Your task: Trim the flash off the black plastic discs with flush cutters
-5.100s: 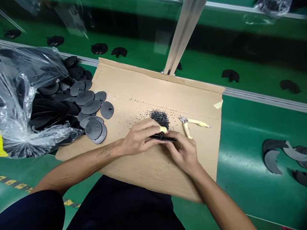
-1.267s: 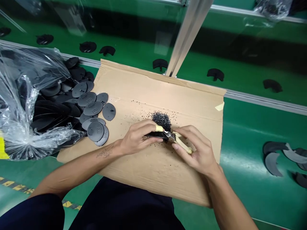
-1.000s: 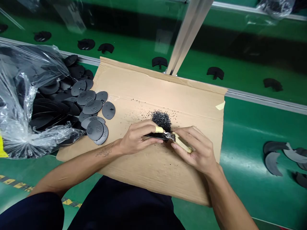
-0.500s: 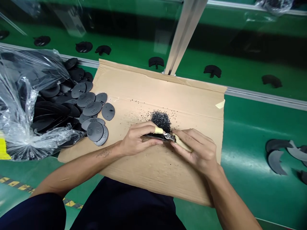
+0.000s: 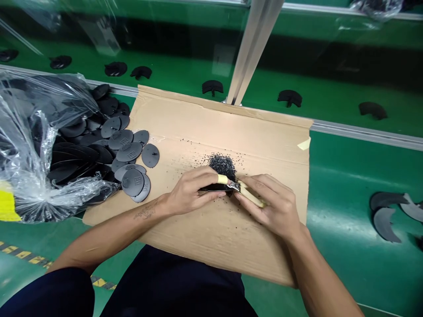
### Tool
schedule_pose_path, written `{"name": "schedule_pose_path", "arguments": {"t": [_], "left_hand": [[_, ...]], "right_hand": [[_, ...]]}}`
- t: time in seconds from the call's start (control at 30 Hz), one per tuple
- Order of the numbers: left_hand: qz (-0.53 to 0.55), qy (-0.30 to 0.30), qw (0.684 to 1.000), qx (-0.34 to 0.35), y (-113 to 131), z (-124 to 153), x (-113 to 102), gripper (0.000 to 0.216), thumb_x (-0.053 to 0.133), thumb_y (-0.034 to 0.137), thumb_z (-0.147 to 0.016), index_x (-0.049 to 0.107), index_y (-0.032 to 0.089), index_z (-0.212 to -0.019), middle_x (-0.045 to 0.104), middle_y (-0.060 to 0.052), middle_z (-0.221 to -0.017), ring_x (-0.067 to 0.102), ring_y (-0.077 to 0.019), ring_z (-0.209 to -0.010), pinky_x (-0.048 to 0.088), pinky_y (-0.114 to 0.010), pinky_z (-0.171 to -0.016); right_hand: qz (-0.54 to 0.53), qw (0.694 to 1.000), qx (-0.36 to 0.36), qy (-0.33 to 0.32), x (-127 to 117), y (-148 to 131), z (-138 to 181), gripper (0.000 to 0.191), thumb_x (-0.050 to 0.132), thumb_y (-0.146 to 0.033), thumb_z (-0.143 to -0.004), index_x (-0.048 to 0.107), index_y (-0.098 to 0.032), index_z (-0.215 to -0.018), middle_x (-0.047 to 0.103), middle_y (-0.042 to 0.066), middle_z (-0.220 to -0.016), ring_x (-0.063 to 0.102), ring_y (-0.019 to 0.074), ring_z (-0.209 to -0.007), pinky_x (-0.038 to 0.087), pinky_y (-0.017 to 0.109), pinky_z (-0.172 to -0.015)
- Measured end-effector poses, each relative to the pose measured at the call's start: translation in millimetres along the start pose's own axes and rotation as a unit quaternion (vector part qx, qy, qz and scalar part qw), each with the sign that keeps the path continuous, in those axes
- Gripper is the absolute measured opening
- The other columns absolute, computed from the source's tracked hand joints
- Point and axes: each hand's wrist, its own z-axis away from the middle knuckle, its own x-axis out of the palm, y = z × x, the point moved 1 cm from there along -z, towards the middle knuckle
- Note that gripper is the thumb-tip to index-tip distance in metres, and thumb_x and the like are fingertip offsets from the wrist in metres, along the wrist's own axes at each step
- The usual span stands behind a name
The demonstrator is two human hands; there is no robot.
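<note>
My left hand (image 5: 191, 191) is closed on a flat black plastic disc (image 5: 214, 188), held edge-on over a sheet of cardboard (image 5: 211, 229); its forefinger wears a yellow finger cot. My right hand (image 5: 274, 207) is closed round the cream handles of small cutting pliers (image 5: 246, 193), whose metal jaws touch the disc's edge. Just behind the hands lies a small heap of black plastic trimmings (image 5: 223, 165).
A clear plastic bag (image 5: 29, 145) at the left spills several black discs (image 5: 128, 152) onto the cardboard. Beyond a metal rail (image 5: 363, 134) a green conveyor carries black parts (image 5: 290, 97). Curved dark pieces (image 5: 385, 215) lie at the right. An aluminium post (image 5: 251, 48) rises behind.
Five seconds ago the pliers lay on the cardboard and both hands held the disc. Since then my right hand has taken up the pliers and set them against the disc; over the last second little moved.
</note>
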Motion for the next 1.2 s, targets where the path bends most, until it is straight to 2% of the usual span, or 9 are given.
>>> {"name": "schedule_pose_path", "arguments": {"t": [0.13, 0.37, 0.43, 0.53, 0.67, 0.87, 1.03, 1.13, 1.2], "left_hand": [[-0.027, 0.032, 0.999, -0.019, -0.1, 0.3, -1.3, 0.021, 0.072, 0.029, -0.092, 0.070, 0.015, -0.108, 0.074, -0.006, -0.091, 0.066, -0.0150, -0.082, 0.055, -0.028, -0.073], [-0.022, 0.068, 0.997, -0.017, 0.8, -0.4, -4.0, 0.019, 0.077, 0.029, -0.088, 0.072, 0.015, -0.101, 0.076, -0.003, -0.085, 0.065, -0.0118, -0.073, 0.054, -0.026, -0.069], [0.001, 0.071, 0.997, -0.030, 1.6, 0.2, -3.6, 0.022, 0.078, 0.028, -0.087, 0.071, 0.014, -0.103, 0.076, -0.004, -0.085, 0.067, -0.0111, -0.072, 0.056, -0.024, -0.067], [0.058, 0.075, 0.994, -0.061, 3.0, 1.7, -2.3, 0.023, 0.078, 0.024, -0.087, 0.070, 0.013, -0.105, 0.078, -0.006, -0.091, 0.073, -0.0124, -0.081, 0.061, -0.023, -0.073], [0.115, 0.098, 0.985, -0.085, 4.8, 3.8, -0.7, 0.021, 0.078, 0.020, -0.086, 0.069, 0.013, -0.104, 0.078, -0.007, -0.095, 0.075, -0.0136, -0.087, 0.064, -0.023, -0.077], [0.081, 0.057, 0.995, -0.024, 7.7, 3.3, 0.4, 0.021, 0.070, 0.012, -0.090, 0.069, 0.014, -0.110, 0.075, -0.008, -0.100, 0.072, -0.0153, -0.094, 0.062, -0.028, -0.083], [-0.039, 0.001, 0.998, 0.040, 2.3, 3.8, 2.2, 0.027, 0.061, 0.006, -0.091, 0.069, 0.014, -0.115, 0.072, -0.009, -0.097, 0.068, -0.0155, -0.087, 0.058, -0.027, -0.071], [-0.049, -0.002, 0.998, 0.048, -1.5, 4.9, 2.5, 0.025, 0.060, 0.005, -0.092, 0.070, 0.014, -0.112, 0.073, -0.008, -0.094, 0.068, -0.0158, -0.084, 0.057, -0.028, -0.071], [-0.034, 0.013, 0.999, 0.038, -2.4, 4.6, 2.0, 0.023, 0.062, 0.007, -0.092, 0.071, 0.014, -0.112, 0.073, -0.009, -0.093, 0.068, -0.0152, -0.083, 0.057, -0.027, -0.069]], "right_hand": [[0.006, 0.999, 0.033, -0.005, -0.6, 6.6, -0.7, 0.030, 0.068, -0.028, -0.092, 0.066, -0.022, -0.121, 0.074, 0.009, -0.103, 0.068, 0.0227, -0.088, 0.056, 0.039, -0.074], [0.185, 0.978, 0.099, -0.020, 1.5, 30.5, 4.0, 0.032, 0.060, -0.042, -0.096, 0.064, -0.021, -0.121, 0.070, 0.011, -0.101, 0.059, 0.0289, -0.090, 0.046, 0.043, -0.073], [0.145, 0.984, 0.107, -0.011, 1.3, 29.1, 2.9, 0.031, 0.062, -0.042, -0.095, 0.065, -0.023, -0.120, 0.070, 0.010, -0.101, 0.060, 0.0279, -0.090, 0.048, 0.043, -0.074], [-0.016, 0.993, 0.118, 0.006, -0.9, 16.5, -1.1, 0.030, 0.068, -0.040, -0.092, 0.064, -0.025, -0.118, 0.070, 0.008, -0.101, 0.064, 0.0240, -0.088, 0.052, 0.038, -0.073], [-0.172, 0.978, 0.113, 0.040, -4.4, -4.6, -4.1, 0.033, 0.076, -0.038, -0.087, 0.065, -0.024, -0.114, 0.072, 0.008, -0.102, 0.068, 0.0231, -0.089, 0.056, 0.037, -0.074], [-0.136, 0.988, 0.051, 0.051, 0.0, -15.9, -0.2, 0.024, 0.070, -0.018, -0.088, 0.069, -0.023, -0.112, 0.075, 0.009, -0.097, 0.072, 0.0230, -0.085, 0.060, 0.038, -0.074], [-0.103, 0.994, -0.023, 0.030, 0.4, -18.6, 1.2, 0.032, 0.071, -0.012, -0.085, 0.068, -0.021, -0.116, 0.075, 0.010, -0.095, 0.072, 0.0234, -0.084, 0.060, 0.040, -0.071], [-0.175, 0.984, -0.002, 0.038, -3.1, -15.7, 0.2, 0.035, 0.070, -0.008, -0.084, 0.067, -0.022, -0.116, 0.074, 0.009, -0.095, 0.072, 0.0219, -0.082, 0.059, 0.037, -0.068], [-0.174, 0.982, 0.018, 0.072, -5.3, -10.0, -0.1, 0.034, 0.069, -0.009, -0.085, 0.069, -0.024, -0.116, 0.074, 0.008, -0.095, 0.071, 0.0210, -0.080, 0.058, 0.036, -0.066]]}}
